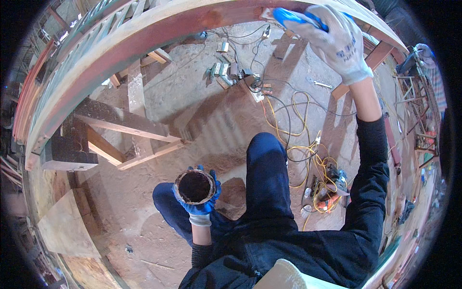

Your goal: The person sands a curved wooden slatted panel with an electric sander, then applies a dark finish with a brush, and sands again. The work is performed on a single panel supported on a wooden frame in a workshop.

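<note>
In my left hand (204, 208), in a blue and white work glove, I hold a round can (179, 193) near my left knee. Its mouth faces up and shows dark brown contents. My right hand (332, 38), gloved the same way, is raised at the upper right against a long curved wooden beam (159, 41). Its fingers are bent and pressed together; what they hold, if anything, is hidden. Beside the fingertips, the beam's reddish-brown face carries a small paler patch.
Under the beam stands a wooden trestle (130, 126). Tangled yellow and black cables (308, 130), an orange power tool (328, 201) and a wrench (322, 84) lie on the dusty floor. Small boxes (221, 68) sit farther ahead. Another person (435, 82) is at the far right.
</note>
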`<state>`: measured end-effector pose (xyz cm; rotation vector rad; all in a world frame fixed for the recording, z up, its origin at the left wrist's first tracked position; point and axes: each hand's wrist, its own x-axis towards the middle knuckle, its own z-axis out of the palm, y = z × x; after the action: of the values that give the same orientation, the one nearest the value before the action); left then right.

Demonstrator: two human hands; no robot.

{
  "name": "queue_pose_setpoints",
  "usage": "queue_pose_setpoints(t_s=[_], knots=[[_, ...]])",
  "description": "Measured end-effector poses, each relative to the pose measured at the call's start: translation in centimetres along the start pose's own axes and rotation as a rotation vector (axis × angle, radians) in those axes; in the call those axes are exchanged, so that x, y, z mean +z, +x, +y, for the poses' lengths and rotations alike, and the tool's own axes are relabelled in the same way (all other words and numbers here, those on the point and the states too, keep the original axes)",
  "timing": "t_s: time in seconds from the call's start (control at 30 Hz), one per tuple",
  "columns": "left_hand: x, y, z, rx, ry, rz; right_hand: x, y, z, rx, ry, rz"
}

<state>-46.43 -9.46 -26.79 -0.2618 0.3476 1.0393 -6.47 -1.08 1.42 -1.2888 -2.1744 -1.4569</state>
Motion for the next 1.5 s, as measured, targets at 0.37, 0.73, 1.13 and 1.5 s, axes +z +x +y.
queue_pose_setpoints(t_s=[0.37, 0.73, 1.13, 1.5], knots=[[0.4, -0.2, 0.3, -0.037, -0.058, -0.007, -0.5, 0.5, -2.5, 0.126, 0.040, 0.009], [-0.4, -0.4, 0.6, -0.034, -0.055, -0.034, -1.3, 1.5, -5.3, 0.320, 0.131, 0.024], [-1.0, -1.1, 0.8, -0.055, 0.003, -0.044, 0.5, 1.1, -9.8, 0.520, 0.274, 0.185], [-0.7, -1.3, 1.5, -0.017, -0.020, -0.022, 2.3, 1.0, -11.8, 0.664, 0.326, 0.280]])
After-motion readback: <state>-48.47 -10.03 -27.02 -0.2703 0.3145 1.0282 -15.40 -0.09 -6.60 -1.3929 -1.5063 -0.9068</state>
